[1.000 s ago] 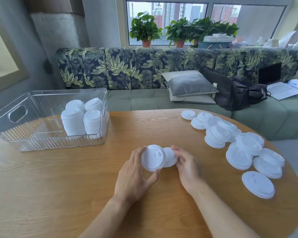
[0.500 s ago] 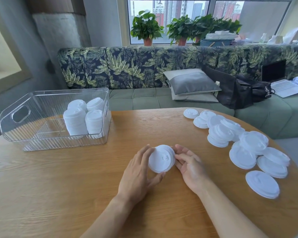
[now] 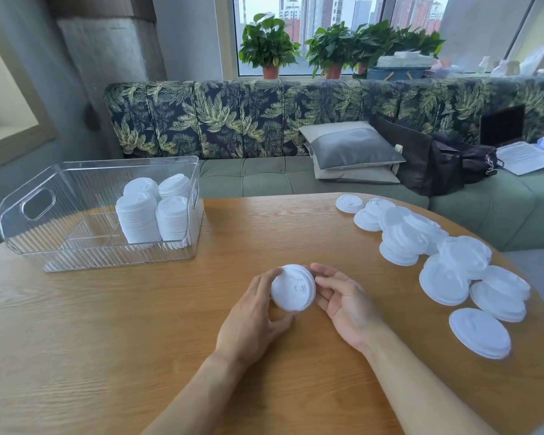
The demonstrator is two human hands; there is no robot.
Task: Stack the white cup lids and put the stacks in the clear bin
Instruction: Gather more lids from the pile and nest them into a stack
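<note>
Lids (image 3: 292,287), head view: the two I held apart a second ago are now nested as one, above the worktop (image 3: 107,340) at 6 o'clock. My left grip (image 3: 252,315) curls round them; my right grip (image 3: 343,299) lies slack and open, fingertips at their 3 o'clock edge. That pair is joined, and more must follow. Loose lids (image 3: 437,255) wait at 3 o'clock. The bin (image 3: 123,163), holding four stacks (image 3: 151,211), sits at 10 o'clock. Nothing blocks my reach to either.

The left forearm (image 3: 195,394) and right forearm (image 3: 421,381) are bare along all that shows of them, slim and smooth up to the wrists. The left hand (image 3: 252,321) and right hand (image 3: 343,304) are bare too, with slender fingers.
</note>
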